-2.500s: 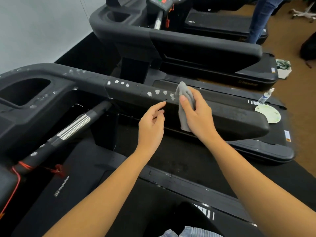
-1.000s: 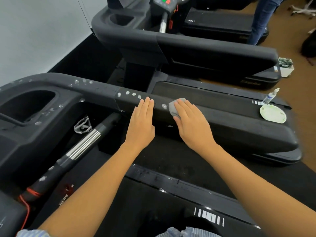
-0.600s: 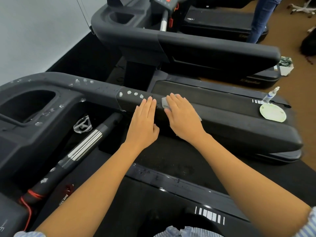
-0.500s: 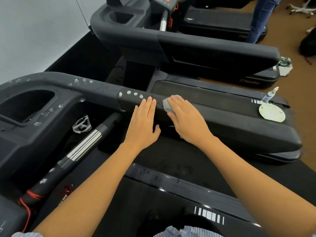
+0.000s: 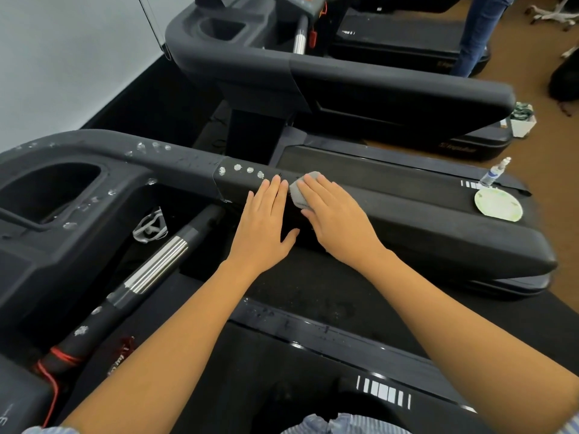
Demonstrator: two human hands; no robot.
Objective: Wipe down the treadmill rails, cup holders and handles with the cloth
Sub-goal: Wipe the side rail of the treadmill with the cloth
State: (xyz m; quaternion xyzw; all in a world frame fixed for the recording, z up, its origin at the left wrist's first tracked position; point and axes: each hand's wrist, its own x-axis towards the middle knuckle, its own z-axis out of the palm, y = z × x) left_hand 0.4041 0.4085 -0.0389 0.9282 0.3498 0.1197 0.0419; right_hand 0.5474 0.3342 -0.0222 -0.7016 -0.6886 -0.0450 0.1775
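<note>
Your right hand (image 5: 335,220) lies flat in the middle of the frame, fingers straight, pressing the grey cloth (image 5: 301,192) on top of the treadmill rail (image 5: 438,227) — the cloth shows only past your fingertips. Your left hand (image 5: 263,227) rests just beside it, fingers straight, holding nothing. The cup holder (image 5: 53,189) at the left is dark inside — its content I cannot tell.

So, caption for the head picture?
Right hand presses grey cloth on black treadmill rail; left hand rests beside.
</note>
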